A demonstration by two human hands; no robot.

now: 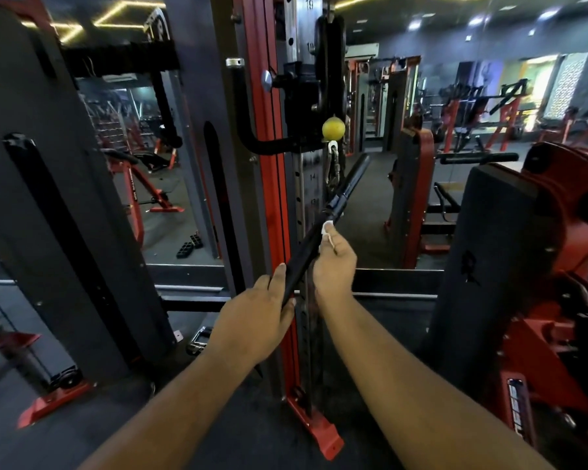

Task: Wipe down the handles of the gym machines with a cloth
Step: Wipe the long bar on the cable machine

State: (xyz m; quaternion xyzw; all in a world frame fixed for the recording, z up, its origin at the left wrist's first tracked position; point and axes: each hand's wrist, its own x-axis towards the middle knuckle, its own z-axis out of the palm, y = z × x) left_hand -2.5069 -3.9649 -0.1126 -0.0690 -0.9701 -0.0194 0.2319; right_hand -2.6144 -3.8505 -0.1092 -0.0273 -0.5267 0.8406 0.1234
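The black bar (pixel 323 228) hangs slanted from the cable clip (pixel 333 164) under a yellow ball (pixel 333 127); the left hand (pixel 255 320) grips its near end, fingers curled round it; the right hand (pixel 335 262) pinches a white cloth (pixel 327 228) against the bar's middle.

The black bar handle (pixel 323 222) hangs tilted from the cable clip, lower end gripped in the left hand (pixel 252 320); a small white cloth (pixel 327 230), mostly hidden, is pinched against the bar by the right hand (pixel 335 262), just above the left
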